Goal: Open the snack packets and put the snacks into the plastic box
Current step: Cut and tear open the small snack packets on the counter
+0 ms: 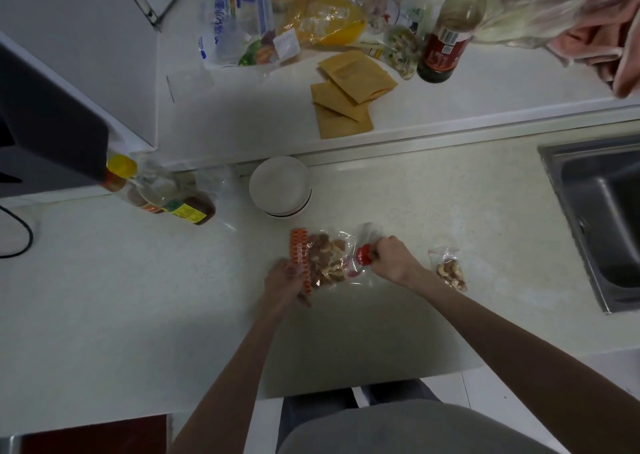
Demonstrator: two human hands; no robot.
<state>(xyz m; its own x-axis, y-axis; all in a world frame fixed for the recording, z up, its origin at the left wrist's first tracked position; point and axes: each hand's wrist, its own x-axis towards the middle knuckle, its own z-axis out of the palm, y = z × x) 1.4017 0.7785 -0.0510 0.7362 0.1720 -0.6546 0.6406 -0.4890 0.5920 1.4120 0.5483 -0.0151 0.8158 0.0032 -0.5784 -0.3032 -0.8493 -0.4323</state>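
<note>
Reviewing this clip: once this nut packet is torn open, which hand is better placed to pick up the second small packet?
Right. The right hand pinches the red end of the nut packet, next to the small packet. The left hand holds the orange end, on the far side.

Snack packets on my counter, sink to the right.

I have the snack packet (325, 261) lying near the middle of the counter (450, 211), my left hand (285, 282) at its left end and my right hand (389, 258) at its right end. A smaller packet of nuts (450, 270) lies just right of my right hand. The stack of bowls (280, 185) sits behind the snack packet. Bottles (156, 194) lie far left of it. The sink (595, 211) is at the right edge. On the raised ledge (242, 114) farther back lie flat envelopes (346, 93), with bags (239, 21) and a bottle (446, 38) behind them.
</note>
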